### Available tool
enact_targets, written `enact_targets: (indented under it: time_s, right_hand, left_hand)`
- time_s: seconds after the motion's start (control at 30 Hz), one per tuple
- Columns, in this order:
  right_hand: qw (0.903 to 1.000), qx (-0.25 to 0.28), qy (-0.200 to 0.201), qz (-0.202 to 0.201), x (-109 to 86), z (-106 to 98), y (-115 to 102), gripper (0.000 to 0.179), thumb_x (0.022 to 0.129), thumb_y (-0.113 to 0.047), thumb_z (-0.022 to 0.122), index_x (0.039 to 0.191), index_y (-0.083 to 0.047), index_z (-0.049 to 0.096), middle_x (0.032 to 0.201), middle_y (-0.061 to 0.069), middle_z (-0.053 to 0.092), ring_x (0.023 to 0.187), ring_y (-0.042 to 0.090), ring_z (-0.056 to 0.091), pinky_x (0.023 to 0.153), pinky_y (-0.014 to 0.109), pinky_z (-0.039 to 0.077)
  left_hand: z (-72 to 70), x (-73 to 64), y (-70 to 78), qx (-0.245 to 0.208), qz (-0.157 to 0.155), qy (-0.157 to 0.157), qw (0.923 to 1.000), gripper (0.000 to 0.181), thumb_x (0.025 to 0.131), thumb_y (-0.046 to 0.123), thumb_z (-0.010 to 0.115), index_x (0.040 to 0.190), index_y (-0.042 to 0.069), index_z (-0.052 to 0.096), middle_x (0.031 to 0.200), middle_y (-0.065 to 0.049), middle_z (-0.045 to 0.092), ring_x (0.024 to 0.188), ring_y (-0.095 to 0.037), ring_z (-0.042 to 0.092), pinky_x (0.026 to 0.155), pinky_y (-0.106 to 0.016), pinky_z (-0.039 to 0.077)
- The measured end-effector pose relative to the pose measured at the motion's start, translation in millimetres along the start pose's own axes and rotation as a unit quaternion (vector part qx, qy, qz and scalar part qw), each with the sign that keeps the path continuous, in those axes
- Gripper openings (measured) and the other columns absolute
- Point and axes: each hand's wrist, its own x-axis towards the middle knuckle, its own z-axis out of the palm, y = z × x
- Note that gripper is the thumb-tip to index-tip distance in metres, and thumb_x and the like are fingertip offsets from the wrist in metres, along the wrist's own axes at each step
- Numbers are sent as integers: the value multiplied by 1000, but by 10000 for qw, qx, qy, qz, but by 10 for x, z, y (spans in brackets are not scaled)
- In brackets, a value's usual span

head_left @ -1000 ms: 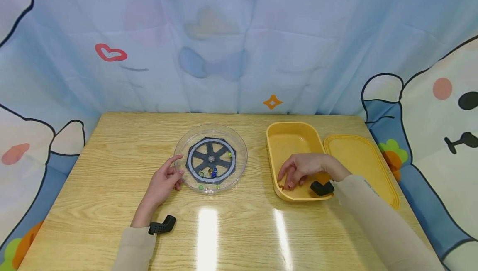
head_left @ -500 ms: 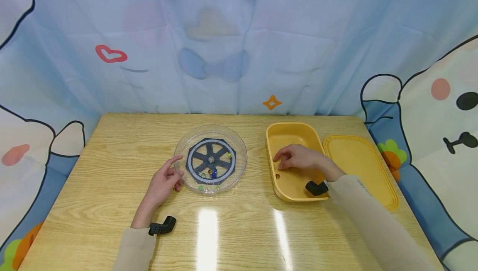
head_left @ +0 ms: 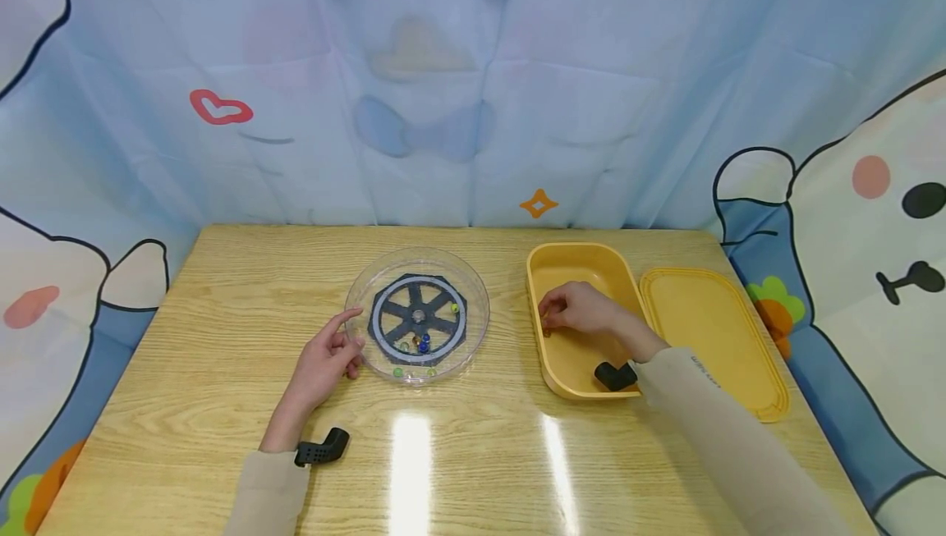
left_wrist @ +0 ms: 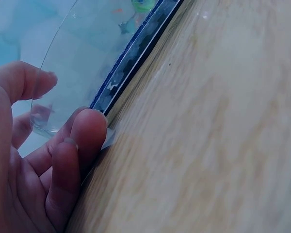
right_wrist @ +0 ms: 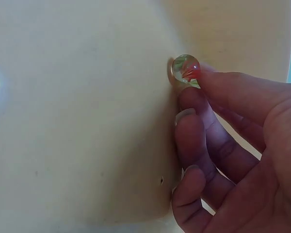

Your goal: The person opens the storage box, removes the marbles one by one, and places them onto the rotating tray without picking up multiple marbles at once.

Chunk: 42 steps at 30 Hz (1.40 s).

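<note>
A clear round dish (head_left: pixel 476 306) with a dark six-spoked wheel pattern inside stands left of centre. In it lie several marbles, among them a blue marble (head_left: pixel 424 347) and a green marble (head_left: pixel 398 373). My left hand (head_left: pixel 328 355) rests at the dish's left side, index finger and thumb against its wall, the other fingers loosely bent. Inside the yellow bin (head_left: pixel 587 261) is my right hand (head_left: pixel 580 308), close to the left wall. Between thumb and index finger it pinches a clear marble (right_wrist: pixel 185 69) with a red and green swirl.
Flat on the table right of the bin lies a yellow lid (head_left: pixel 713 339), under the right forearm. The wooden table (head_left: pixel 259 273) ends at a patterned curtain (head_left: pixel 458 167) behind. Black wrist cameras sit on both wrists.
My right hand has moved up and left inside the bin, then reached in at the left wall and taken hold of a marble. The left hand stays at the dish.
</note>
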Motion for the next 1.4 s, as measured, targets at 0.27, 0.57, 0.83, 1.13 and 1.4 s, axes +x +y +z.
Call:
enact_targets:
  time_s: [0.27,0.57,0.83,1.13,1.4]
  right_hand:
    - [10000,52,28,-31,-5,2,8,6,89,-13,74,93,-8,74,75,-7,69,68,12,57,65,29,46]
    - [9996,200,192,0,-73,-68,-38,9,89,-12,75,96,-7,75,84,-1,71,77,14,62,74,32,49]
    - [9974,553,461,-6,-166,-169,-140,11,92,-8,71,100,-1,74,91,4,73,83,19,65,74,28,52]
    - [9945,410,911,-303,-253,-193,-366,12,92,-13,73,102,-6,75,90,0,71,81,17,62,67,28,50]
    - [9914,359,1129,-554,-232,-120,-590,13,92,-15,73,104,-8,75,90,-4,69,83,16,61,70,29,50]
  left_hand:
    - [1,-6,6,38,-5,-12,10000,47,100,12,60,146,17,48,77,-12,61,57,-21,60,56,-29,52]
    - [12,-11,10,6,10,0,10000,48,100,9,59,146,15,48,75,-13,61,57,-20,60,55,-30,53]
    - [6,-1,0,-17,85,-23,10000,47,100,10,61,145,13,49,75,-16,60,56,-20,58,54,-29,51]
    - [1,4,9,-9,98,-15,10000,47,100,10,61,145,14,49,74,-13,59,55,-20,58,54,-29,51]
    - [1,3,33,-66,80,-37,9999,47,100,9,60,145,12,49,75,-15,59,56,-20,58,54,-29,51]
